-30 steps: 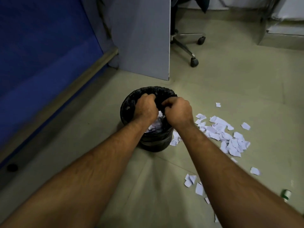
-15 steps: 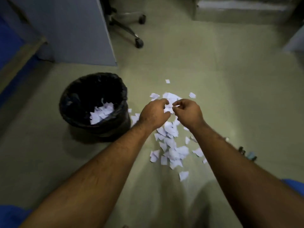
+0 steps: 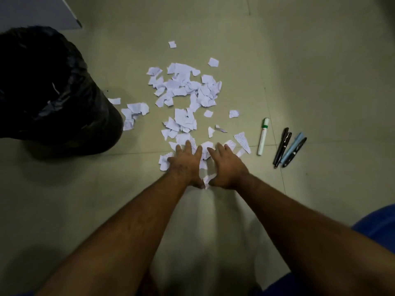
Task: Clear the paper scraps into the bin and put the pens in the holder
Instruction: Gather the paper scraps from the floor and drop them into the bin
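step: gathering paper scraps, pens untouched
left hand (image 3: 186, 162): fingers spread flat, pressing scraps at pile's 6 o'clock edge
right hand (image 3: 227, 165): same, just beside left
paper scraps (image 3: 186, 88): strewn on floor (image 3: 299, 60)
bin (image 3: 49, 92): black-lined, 9 o'clock of pile
marker (image 3: 263, 136), pens (image 3: 289, 147): 3 o'clock
holder: not in view
next: likely rake scraps together, scoop, carry to bin

Both hands (image 3: 205, 165) left bin (image 3: 53, 92), now flat on floor scraps (image 3: 183, 90).
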Motion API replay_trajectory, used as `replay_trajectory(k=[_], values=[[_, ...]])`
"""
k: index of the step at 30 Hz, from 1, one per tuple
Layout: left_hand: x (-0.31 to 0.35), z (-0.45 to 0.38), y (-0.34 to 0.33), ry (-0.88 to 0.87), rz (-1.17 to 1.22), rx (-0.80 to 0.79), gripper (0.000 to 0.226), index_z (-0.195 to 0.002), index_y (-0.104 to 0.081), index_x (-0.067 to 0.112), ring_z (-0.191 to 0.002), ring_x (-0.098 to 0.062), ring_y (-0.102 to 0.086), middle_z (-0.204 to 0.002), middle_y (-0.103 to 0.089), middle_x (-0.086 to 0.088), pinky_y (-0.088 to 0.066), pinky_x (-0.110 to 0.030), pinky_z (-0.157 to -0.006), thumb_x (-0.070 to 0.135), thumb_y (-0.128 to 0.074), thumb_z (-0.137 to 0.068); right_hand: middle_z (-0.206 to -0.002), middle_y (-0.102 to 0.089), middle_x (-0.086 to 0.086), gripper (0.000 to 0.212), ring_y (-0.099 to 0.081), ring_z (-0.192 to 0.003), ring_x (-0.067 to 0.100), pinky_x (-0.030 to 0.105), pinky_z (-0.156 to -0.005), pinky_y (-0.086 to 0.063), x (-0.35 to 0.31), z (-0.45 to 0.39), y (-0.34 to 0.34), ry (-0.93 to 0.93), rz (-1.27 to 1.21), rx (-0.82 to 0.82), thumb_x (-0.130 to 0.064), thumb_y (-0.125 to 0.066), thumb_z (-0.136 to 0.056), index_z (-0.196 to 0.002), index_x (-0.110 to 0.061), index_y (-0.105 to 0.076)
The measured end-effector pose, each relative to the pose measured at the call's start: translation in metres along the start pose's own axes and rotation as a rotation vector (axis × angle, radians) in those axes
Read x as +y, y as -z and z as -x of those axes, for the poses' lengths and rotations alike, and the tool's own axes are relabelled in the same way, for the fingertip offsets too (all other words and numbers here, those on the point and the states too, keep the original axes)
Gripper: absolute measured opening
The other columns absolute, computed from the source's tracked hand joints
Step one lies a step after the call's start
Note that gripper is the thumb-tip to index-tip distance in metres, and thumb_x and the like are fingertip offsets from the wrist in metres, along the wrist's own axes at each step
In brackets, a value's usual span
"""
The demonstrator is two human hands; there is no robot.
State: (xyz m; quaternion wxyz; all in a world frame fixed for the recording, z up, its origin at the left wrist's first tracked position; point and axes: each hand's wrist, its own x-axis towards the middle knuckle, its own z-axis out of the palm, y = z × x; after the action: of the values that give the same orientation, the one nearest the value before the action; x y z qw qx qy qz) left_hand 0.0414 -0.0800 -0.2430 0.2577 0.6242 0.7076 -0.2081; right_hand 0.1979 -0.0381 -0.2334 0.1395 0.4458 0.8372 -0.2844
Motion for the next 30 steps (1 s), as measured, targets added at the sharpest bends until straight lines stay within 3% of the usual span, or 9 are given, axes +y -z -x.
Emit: replay_trajectory(k=[2, 7, 12, 14, 17, 19, 22, 27, 30], values=[[-0.002, -0.001, -0.006, -0.007, -0.003, 0.002, 0.124, -0.155, -0.002, 0.029, -0.145, -0.047, -0.009, -0.162, 0.001, -0.015, -0.039, -0.061, -0.104, 0.059, -0.081, -0.063, -0.157, -0.020, 0.029, 0.107, -0.020, -0.145, 0.047, 0.051, -0.119, -0.022, 0.000, -0.003, -0.018, 0.031, 0.085, 0.003, -0.055, -0.074, -0.070, -0.154, -0.010, -0.025], [-0.013, -0.008, -0.016, -0.068, 0.033, 0.301, 0.068, -0.145, -0.037, 0.026, -0.116, -0.030, -0.051, -0.136, -0.048, -0.009, -0.056, -0.040, -0.081, 0.036, -0.068, -0.085, -0.157, -0.027, 0.021, 0.081, -0.027, -0.143, 0.042, 0.047, -0.106, -0.038, -0.012, -0.021, -0.018, 0.045, 0.073, 0.113, -0.050, -0.070, -0.077, -0.147, -0.021, -0.040], [-0.030, -0.007, -0.020, 0.021, -0.057, 0.484, 0.091, -0.142, -0.043, 0.024, -0.108, -0.033, -0.058, -0.135, -0.052, -0.013, -0.055, -0.038, -0.066, 0.059, -0.075, -0.064, -0.154, -0.035, 0.019, 0.083, -0.041, -0.133, 0.038, 0.046, -0.099, -0.044, -0.015, -0.043, -0.016, 0.071, 0.077, 0.238, -0.054, -0.068, -0.078, -0.148, -0.019, -0.040], [-0.037, -0.012, -0.022, 0.022, -0.003, 0.414, 0.093, -0.147, -0.035, 0.027, -0.124, -0.040, -0.048, -0.148, -0.040, -0.016, -0.054, -0.045, -0.077, 0.062, -0.070, -0.068, -0.158, -0.026, 0.020, 0.090, -0.036, -0.137, 0.040, 0.048, -0.100, -0.043, -0.017, -0.051, -0.014, 0.073, 0.132, 0.186, -0.061, -0.067, -0.077, -0.152, -0.023, -0.033], [-0.037, -0.020, -0.016, -0.008, 0.008, 0.268, 0.070, -0.147, -0.031, 0.028, -0.129, -0.039, -0.041, -0.148, -0.037, -0.013, -0.050, -0.043, -0.091, 0.054, -0.047, -0.084, -0.152, -0.037, 0.015, 0.066, -0.042, -0.130, 0.037, 0.043, -0.098, -0.044, -0.021, -0.059, -0.006, 0.083, 0.211, 0.139, -0.054, -0.063, -0.084, -0.143, -0.029, -0.047], [-0.034, -0.018, -0.010, 0.009, 0.036, 0.296, 0.055, -0.143, -0.041, 0.025, -0.117, -0.035, -0.049, -0.140, -0.045, -0.012, -0.049, -0.038, -0.086, 0.040, -0.049, -0.090, -0.133, -0.052, 0.011, 0.040, -0.051, -0.112, 0.033, 0.038, -0.085, -0.048, -0.022, -0.059, -0.001, 0.103, 0.172, 0.187, -0.037, -0.060, -0.089, -0.127, -0.025, -0.061], [-0.030, -0.011, -0.004, -0.034, 0.008, 0.314, 0.044, -0.137, -0.048, 0.021, -0.113, -0.032, -0.051, -0.133, -0.050, -0.011, -0.048, -0.036, -0.081, 0.026, -0.050, -0.094, -0.111, -0.058, 0.011, 0.029, -0.056, -0.097, 0.033, 0.037, -0.072, -0.048, -0.018, -0.054, -0.003, 0.130, 0.139, 0.189, -0.019, -0.060, -0.086, -0.114, -0.017, -0.067], [-0.021, -0.009, -0.007, -0.071, -0.034, 0.331, 0.031, -0.124, -0.055, 0.015, -0.110, -0.031, -0.055, -0.123, -0.056, -0.011, -0.047, -0.038, -0.080, 0.015, -0.050, -0.093, -0.096, -0.061, 0.012, 0.015, -0.060, -0.090, 0.032, 0.032, -0.065, -0.039, -0.017, -0.057, -0.008, 0.074, 0.036, 0.205, -0.017, -0.060, -0.086, -0.097, -0.012, -0.070], [-0.023, -0.014, -0.001, -0.035, 0.241, 0.343, 0.024, -0.111, -0.065, 0.011, -0.100, -0.034, -0.061, -0.109, -0.064, -0.014, -0.045, -0.037, -0.081, 0.019, -0.059, -0.089, -0.092, -0.066, 0.012, 0.015, -0.062, -0.088, 0.030, 0.032, -0.071, -0.044, -0.016, -0.061, -0.007, -0.054, -0.193, 0.209, -0.017, -0.060, -0.087, -0.093, -0.009, -0.072]])
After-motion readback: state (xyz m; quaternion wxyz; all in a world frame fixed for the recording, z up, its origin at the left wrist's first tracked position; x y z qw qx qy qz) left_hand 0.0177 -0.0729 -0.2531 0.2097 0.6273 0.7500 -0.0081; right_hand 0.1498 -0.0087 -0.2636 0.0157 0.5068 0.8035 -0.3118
